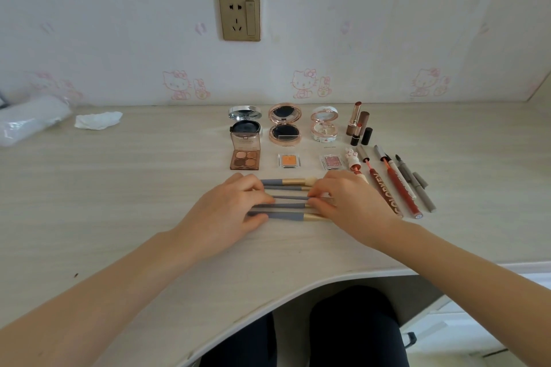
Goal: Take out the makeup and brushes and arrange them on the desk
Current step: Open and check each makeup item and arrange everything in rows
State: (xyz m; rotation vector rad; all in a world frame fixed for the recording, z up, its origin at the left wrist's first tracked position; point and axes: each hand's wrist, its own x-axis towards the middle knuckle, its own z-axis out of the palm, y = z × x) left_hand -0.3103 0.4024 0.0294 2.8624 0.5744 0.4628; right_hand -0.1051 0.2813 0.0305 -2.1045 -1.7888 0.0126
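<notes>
Head view. Logged five grey-and-gold brushes (290, 198) lying side by side on the pale wood-grain desk (134, 188), near its front edge, handles to the left, bristles to the right. Noted left grip (235, 211) over the handle ends, fingers bent across the row, thumb against the nearest brush, clamped on the set. Noted right grip (348, 205) over the ferrule ends, curled fingertips closed on the middle brushes; thumb hidden.

Recorded just behind the brushes, in one line: an open four-pan eyeshadow palette (245, 155), an orange single pan (288, 160), a pink single pan (333, 161). Recorded farther back three opened compacts, mirrors raised: silver compact (245, 122), rose-gold compact (284, 125), white compact (324, 125).

Found uncapped lipsticks (357, 125) upright to the right of the compacts, caps standing beside. Found lip gloss tubes (399, 188) and grey pens (417, 185) lying flat, fanned out just right of the right grip.

Marked at far left a crumpled tissue (98, 120) and a clear plastic bag (29, 119), well apart from the makeup. Marked a gold wall socket (240, 16) above the compacts
</notes>
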